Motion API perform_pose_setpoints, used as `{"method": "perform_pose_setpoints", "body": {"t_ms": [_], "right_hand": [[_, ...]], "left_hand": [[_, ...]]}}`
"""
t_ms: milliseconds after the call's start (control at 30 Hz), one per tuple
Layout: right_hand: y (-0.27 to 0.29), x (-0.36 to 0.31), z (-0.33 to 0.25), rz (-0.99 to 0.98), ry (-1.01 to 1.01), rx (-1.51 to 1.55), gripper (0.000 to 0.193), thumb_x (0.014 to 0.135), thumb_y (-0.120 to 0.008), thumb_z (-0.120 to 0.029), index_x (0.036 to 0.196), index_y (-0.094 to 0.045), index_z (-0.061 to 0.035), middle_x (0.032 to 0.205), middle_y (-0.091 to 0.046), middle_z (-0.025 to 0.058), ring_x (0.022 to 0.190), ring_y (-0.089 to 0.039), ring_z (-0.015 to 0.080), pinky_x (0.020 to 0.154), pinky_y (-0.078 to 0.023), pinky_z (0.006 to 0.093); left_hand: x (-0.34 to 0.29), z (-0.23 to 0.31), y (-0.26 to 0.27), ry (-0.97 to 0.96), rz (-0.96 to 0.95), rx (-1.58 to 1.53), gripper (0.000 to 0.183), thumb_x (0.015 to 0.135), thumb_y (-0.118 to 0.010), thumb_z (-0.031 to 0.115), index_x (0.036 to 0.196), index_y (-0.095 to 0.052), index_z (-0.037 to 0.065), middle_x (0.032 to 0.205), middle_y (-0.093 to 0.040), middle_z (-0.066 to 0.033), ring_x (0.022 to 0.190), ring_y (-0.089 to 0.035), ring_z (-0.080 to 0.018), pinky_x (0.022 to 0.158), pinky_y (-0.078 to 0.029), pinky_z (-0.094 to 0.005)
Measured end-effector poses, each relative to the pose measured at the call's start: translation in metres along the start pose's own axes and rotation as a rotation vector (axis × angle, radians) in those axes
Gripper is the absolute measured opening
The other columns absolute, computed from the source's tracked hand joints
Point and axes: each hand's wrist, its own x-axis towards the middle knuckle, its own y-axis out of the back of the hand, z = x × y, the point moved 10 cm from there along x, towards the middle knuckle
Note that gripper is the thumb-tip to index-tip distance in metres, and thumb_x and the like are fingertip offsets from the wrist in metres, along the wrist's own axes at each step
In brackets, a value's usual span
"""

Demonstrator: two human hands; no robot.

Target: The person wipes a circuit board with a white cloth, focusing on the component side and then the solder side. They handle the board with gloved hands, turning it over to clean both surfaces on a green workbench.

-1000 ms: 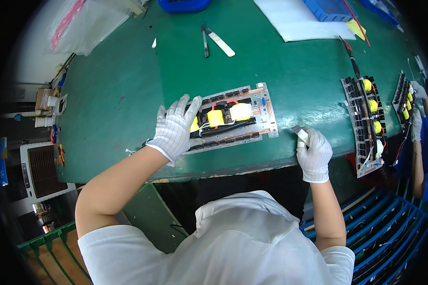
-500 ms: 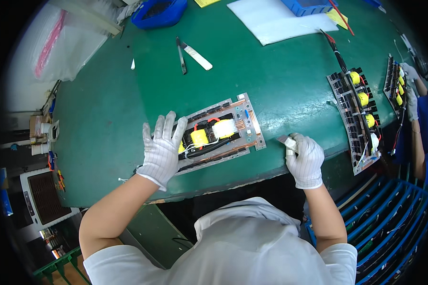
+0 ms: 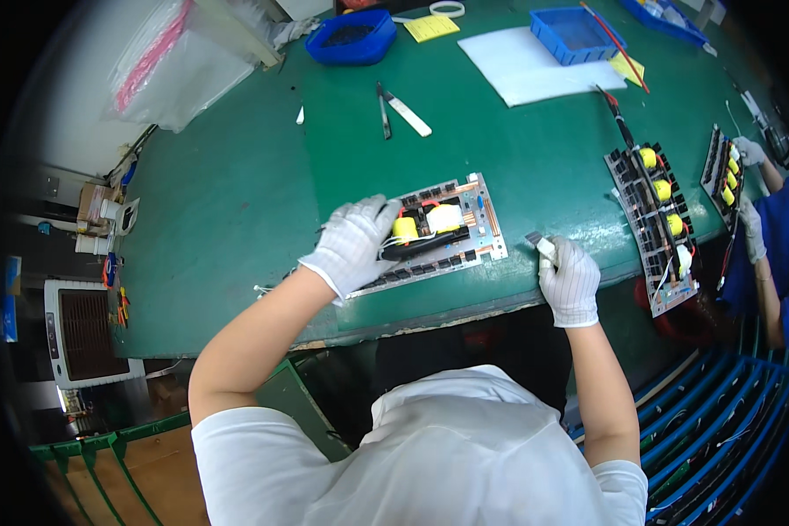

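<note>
A circuit board with yellow-wrapped coils, black parts and a thick black cable lies in front of me on the green workbench. My left hand, in a white striped glove, lies over its left end with the fingers bent and close together, gripping it there. The fingertips reach the parts beside a yellow coil; the hand hides the board's left end. Right of the board, near the bench edge, my gloved right hand is closed on a small white-handled tool with a flat grey tip, held apart from the board.
A white-handled knife and a dark slim tool lie beyond the board. Farther back are a blue bowl, a blue bin and a white foam sheet. Another board lies right, near a co-worker's gloved hands.
My left hand's fingers were spread at the board's left side; they are now drawn together and bent over its parts. My right hand still holds the tool. The whole view has shifted.
</note>
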Motion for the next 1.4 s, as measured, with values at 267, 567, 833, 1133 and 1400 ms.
{"method": "perform_pose_setpoints", "body": {"t_ms": [267, 567, 833, 1133, 1400], "right_hand": [[0.005, 0.001, -0.004, 0.047, 0.026, -0.006, 0.019, 0.073, -0.065, -0.013, 0.09, -0.057, -0.009, 0.071, -0.057, 0.0102, 0.062, -0.058, 0.0307, 0.055, -0.047, 0.0415], [0.002, 0.004, -0.002, -0.004, 0.01, -0.022, 0.023, 0.07, -0.066, -0.013, 0.091, -0.057, -0.009, 0.073, -0.058, 0.0105, 0.062, -0.058, 0.0313, 0.055, -0.047, 0.0419], [-0.006, 0.0, 0.002, -0.08, -0.022, 0.02, 0.019, 0.077, -0.064, -0.011, 0.095, -0.058, -0.007, 0.079, -0.061, 0.0119, 0.071, -0.06, 0.0341, 0.061, -0.048, 0.0425], [-0.003, 0.005, -0.003, -0.048, -0.005, 0.043, 0.024, 0.07, -0.064, -0.008, 0.094, -0.059, -0.0082, 0.077, -0.06, 0.0108, 0.07, -0.06, 0.0319, 0.061, -0.048, 0.0418], [-0.006, 0.005, -0.003, -0.064, 0.011, -0.009, 0.024, 0.072, -0.063, -0.008, 0.096, -0.059, -0.0066, 0.081, -0.062, 0.0105, 0.072, -0.061, 0.0317, 0.063, -0.048, 0.0414]], "left_hand": [[0.01, -0.001, -0.012, 0.058, -0.118, -0.047, 0.069, 0.069, -0.076, 0.037, 0.12, -0.049, -0.002, 0.108, -0.057, -0.023, 0.098, -0.059, -0.0364, 0.079, -0.051, -0.046], [0.01, 0.009, 0.011, -0.049, -0.305, -0.255, 0.063, 0.074, -0.07, 0.044, 0.11, -0.055, -0.005, 0.098, -0.06, -0.026, 0.092, -0.06, -0.0388, 0.08, -0.049, -0.044], [0.016, 0.029, -0.01, -0.148, -0.375, -0.336, 0.067, 0.071, -0.072, 0.041, 0.115, -0.055, -0.007, 0.096, -0.062, -0.0231, 0.088, -0.061, -0.0378, 0.078, -0.051, -0.0422], [0.022, 0.023, -0.015, -0.191, -0.409, -0.389, 0.067, 0.071, -0.073, 0.041, 0.112, -0.056, -0.009, 0.096, -0.062, -0.0242, 0.088, -0.061, -0.0379, 0.079, -0.05, -0.0414], [0.028, 0.019, -0.01, -0.216, -0.362, -0.451, 0.057, 0.073, -0.07, 0.044, 0.097, -0.059, -0.006, 0.087, -0.063, -0.0228, 0.081, -0.062, -0.0384, 0.072, -0.051, -0.0424]]}}
